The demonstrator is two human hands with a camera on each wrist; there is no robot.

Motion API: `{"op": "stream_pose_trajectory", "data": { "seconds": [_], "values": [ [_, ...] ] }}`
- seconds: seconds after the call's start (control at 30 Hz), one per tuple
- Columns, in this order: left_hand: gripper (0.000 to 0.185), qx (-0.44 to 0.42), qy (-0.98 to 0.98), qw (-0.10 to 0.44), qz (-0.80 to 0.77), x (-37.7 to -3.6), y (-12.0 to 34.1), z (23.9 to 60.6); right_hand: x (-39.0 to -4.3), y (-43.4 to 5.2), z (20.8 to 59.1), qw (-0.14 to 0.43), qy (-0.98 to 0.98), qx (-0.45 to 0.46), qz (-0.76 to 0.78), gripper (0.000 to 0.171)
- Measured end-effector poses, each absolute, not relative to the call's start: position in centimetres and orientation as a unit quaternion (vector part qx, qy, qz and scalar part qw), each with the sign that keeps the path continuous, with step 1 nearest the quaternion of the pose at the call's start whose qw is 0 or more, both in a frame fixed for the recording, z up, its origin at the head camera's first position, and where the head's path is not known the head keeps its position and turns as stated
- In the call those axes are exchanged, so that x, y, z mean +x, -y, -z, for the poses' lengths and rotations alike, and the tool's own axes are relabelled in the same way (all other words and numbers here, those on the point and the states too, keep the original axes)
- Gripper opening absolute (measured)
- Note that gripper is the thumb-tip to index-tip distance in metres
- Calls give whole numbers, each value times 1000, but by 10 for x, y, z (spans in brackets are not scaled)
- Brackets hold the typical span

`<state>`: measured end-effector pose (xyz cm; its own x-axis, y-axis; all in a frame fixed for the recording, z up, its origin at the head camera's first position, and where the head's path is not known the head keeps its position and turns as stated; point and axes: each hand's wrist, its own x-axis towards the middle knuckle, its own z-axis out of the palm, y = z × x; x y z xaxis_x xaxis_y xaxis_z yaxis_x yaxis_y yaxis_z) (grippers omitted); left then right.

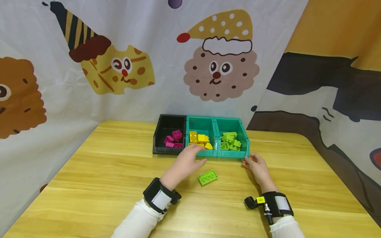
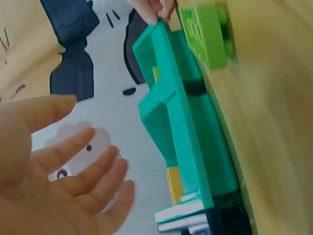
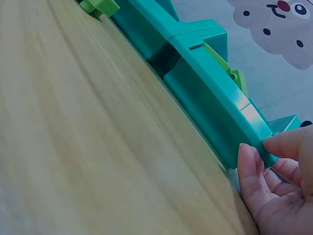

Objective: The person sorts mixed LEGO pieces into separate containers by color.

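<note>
My right hand (image 1: pixel 256 167) pinches the front right corner of the right teal bin (image 1: pixel 233 154); in the right wrist view the thumb lies on the rim with fingers (image 3: pixel 249 166) curled below it. My left hand (image 1: pixel 186 162) hovers in front of the middle teal bin (image 1: pixel 200 152), its fingers apart and holding nothing, as the left wrist view confirms. On the table, just right of the left hand, a lime green toy brick (image 1: pixel 207 177) lies with its hollow underside up. Lime green bricks (image 1: pixel 230 140) fill part of the right bin, and yellow bricks (image 1: pixel 202 138) sit in the middle one.
A black bin (image 1: pixel 159 150) with several magenta bricks (image 1: pixel 177 135) joins the teal bins on the left. The row stands near the back of the wooden table (image 1: pixel 98 185). Behind it hangs a cloth (image 1: pixel 166 89) printed with cartoon figures.
</note>
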<state>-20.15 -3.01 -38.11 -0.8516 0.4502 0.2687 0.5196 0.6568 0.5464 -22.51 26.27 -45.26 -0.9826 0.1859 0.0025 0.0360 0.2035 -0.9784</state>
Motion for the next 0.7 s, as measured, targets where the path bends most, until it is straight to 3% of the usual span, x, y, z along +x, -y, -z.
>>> {"op": "stream_pose_trajectory", "data": {
  "seconds": [0.23,0.7],
  "values": [
    [63,-282,934,-51,213,-189,19,391,-225,-262,453,59,775,-76,-625,34],
    [67,-309,936,-65,154,-175,6,399,-224,-263,452,58,773,-72,-628,35]
  ]
}}
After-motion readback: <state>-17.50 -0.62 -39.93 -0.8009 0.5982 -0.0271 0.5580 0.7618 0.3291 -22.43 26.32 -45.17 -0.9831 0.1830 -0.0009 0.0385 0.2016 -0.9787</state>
